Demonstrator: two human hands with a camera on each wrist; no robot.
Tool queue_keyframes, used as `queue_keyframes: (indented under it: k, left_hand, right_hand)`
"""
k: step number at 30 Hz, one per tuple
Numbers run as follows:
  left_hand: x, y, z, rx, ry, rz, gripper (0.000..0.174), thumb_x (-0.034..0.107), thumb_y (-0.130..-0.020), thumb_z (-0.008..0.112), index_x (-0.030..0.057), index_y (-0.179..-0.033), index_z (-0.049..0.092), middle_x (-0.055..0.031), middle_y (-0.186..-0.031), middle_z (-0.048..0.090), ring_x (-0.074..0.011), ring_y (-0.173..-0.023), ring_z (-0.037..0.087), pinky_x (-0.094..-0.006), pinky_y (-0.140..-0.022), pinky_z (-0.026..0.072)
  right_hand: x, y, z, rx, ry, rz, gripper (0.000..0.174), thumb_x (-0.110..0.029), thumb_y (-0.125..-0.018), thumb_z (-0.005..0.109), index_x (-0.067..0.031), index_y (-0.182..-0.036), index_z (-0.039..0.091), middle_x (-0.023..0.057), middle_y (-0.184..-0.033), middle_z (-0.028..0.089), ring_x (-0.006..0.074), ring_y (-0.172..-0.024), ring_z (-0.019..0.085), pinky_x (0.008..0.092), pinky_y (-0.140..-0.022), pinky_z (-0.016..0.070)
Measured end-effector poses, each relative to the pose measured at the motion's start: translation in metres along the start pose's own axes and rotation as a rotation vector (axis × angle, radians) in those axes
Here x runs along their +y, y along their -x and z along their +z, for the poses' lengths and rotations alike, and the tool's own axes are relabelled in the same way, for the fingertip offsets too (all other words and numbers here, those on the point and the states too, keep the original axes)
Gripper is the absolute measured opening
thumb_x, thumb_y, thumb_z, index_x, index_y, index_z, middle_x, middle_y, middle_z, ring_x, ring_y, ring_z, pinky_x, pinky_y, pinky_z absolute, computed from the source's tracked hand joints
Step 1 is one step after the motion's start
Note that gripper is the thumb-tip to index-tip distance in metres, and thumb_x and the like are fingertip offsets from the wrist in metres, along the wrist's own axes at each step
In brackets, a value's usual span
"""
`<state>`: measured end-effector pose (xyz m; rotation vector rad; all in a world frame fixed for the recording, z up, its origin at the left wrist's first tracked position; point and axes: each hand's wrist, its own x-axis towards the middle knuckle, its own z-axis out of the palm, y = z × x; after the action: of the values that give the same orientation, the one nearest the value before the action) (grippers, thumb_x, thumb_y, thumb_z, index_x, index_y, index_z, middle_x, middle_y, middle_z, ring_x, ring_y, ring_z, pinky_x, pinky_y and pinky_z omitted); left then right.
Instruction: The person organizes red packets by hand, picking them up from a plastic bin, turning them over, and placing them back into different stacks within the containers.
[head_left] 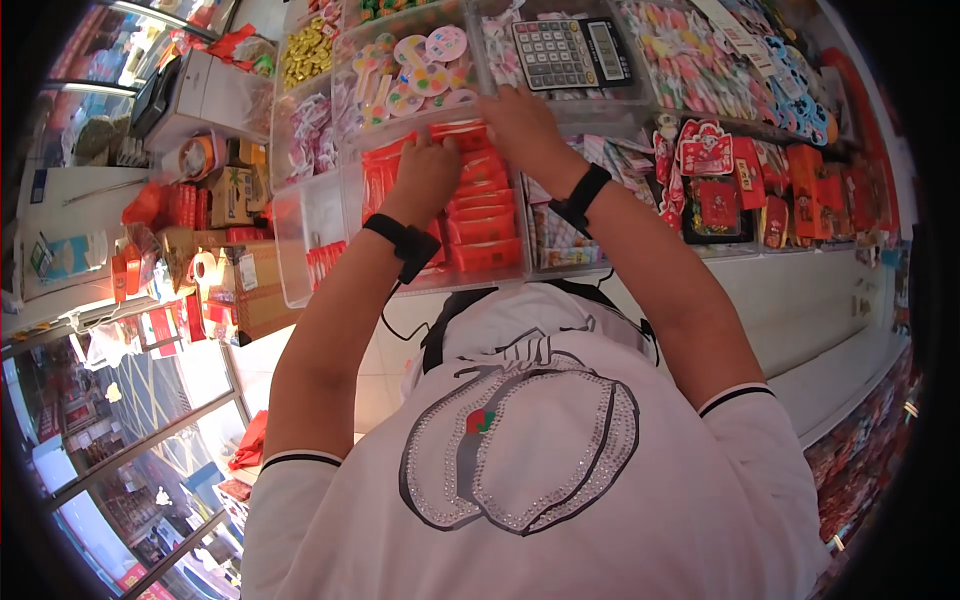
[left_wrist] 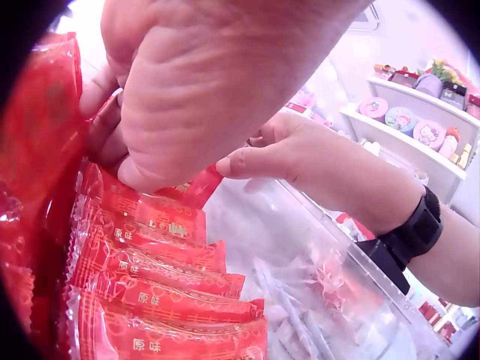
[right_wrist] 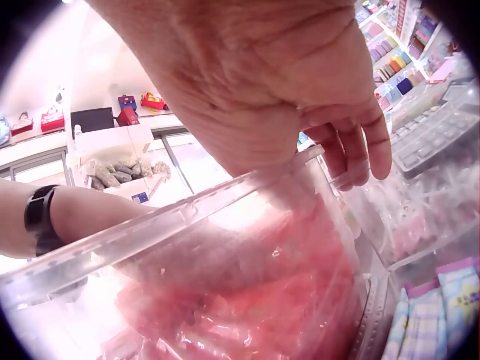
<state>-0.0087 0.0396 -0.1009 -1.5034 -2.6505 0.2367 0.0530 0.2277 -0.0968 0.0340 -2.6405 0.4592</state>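
Note:
In the head view, rows of red packets point(head_left: 482, 225) fill a clear bin point(head_left: 530, 262). Over its left rows is my left hand point(head_left: 428, 178), bent down into the packets. The left wrist view shows that hand point(left_wrist: 187, 90) with curled fingers at a red packet; its fingertips are partly hidden. My right hand point(head_left: 522, 128) lies across the bin's back right corner, its thumb near a packet in the left wrist view. In the right wrist view the right hand's fingers point(right_wrist: 352, 150) hang loosely over the clear rim point(right_wrist: 187, 214), the thumb out of sight.
A calculator point(head_left: 572, 54) lies on the bin behind. Bins of wrapped sweets point(head_left: 680, 60) and round lollipops point(head_left: 425, 70) border the red packets. Red festive packs point(head_left: 720, 195) stand to the right, cardboard boxes point(head_left: 232, 195) to the left.

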Motion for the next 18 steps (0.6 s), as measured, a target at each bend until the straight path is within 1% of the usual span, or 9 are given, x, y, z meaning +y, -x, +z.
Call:
queue_keyframes:
  k: [3,6,9,12,15,18]
  left_hand:
    - [-0.002,-0.002,0.006,0.000,0.079,-0.032,0.011,0.012,-0.088,0.056,0.0025,-0.094,0.057,-0.0193,-0.090,0.071,-0.0379,-0.097,0.066,-0.0495,-0.083,0.0507]
    - [-0.001,0.000,0.007,-0.003,0.081,-0.078,0.014,0.013,-0.089,0.055,0.0012,-0.096,0.058,-0.0219,-0.093,0.071,-0.0389,-0.101,0.065,-0.0502,-0.085,0.0503]
    - [-0.003,-0.002,0.007,-0.057,0.120,-0.115,0.018,0.018,-0.090,0.056,0.0018,-0.097,0.061,-0.0230,-0.097,0.070,-0.0396,-0.104,0.064,-0.0510,-0.087,0.0496]
    - [-0.005,-0.002,0.009,-0.054,0.194,-0.149,0.021,0.023,-0.090,0.060,0.0036,-0.096,0.064,-0.0216,-0.095,0.071,-0.0396,-0.102,0.065,-0.0524,-0.094,0.0486]
    - [-0.014,-0.006,0.009,-0.125,0.325,-0.133,0.023,0.028,-0.089,0.065,0.0058,-0.093,0.067,-0.0199,-0.092,0.071,-0.0393,-0.101,0.066,-0.0528,-0.103,0.0450]
    - [-0.020,-0.006,0.004,-0.126,0.404,-0.100,0.023,0.029,-0.086,0.070,0.0062,-0.090,0.068,-0.0184,-0.089,0.071,-0.0392,-0.096,0.067,-0.0517,-0.110,0.0411]
  right_hand:
    - [0.001,0.000,0.004,0.010,0.015,0.002,0.017,-0.008,-0.086,0.058,-0.0091,-0.100,0.069,0.0165,-0.093,0.063,0.0365,-0.093,0.063,0.0482,-0.078,0.0519]
    - [0.000,0.001,0.004,0.011,0.024,0.000,0.018,-0.008,-0.086,0.058,-0.0091,-0.100,0.069,0.0161,-0.093,0.063,0.0360,-0.093,0.063,0.0478,-0.078,0.0518]
    - [-0.002,0.001,0.001,0.007,0.027,-0.002,0.018,-0.007,-0.086,0.058,-0.0090,-0.100,0.069,0.0157,-0.093,0.063,0.0357,-0.092,0.063,0.0475,-0.078,0.0516]
    - [-0.003,0.001,-0.001,0.004,0.022,-0.003,0.018,-0.007,-0.085,0.059,-0.0090,-0.100,0.069,0.0154,-0.093,0.063,0.0356,-0.092,0.063,0.0476,-0.078,0.0513]
    - [-0.002,0.001,0.000,0.011,0.017,-0.007,0.018,-0.007,-0.085,0.059,-0.0091,-0.100,0.069,0.0152,-0.093,0.063,0.0357,-0.092,0.063,0.0476,-0.079,0.0510]
    - [-0.002,0.000,0.000,0.005,0.021,-0.010,0.018,-0.007,-0.085,0.059,-0.0093,-0.100,0.069,0.0152,-0.094,0.063,0.0358,-0.092,0.063,0.0476,-0.079,0.0509]
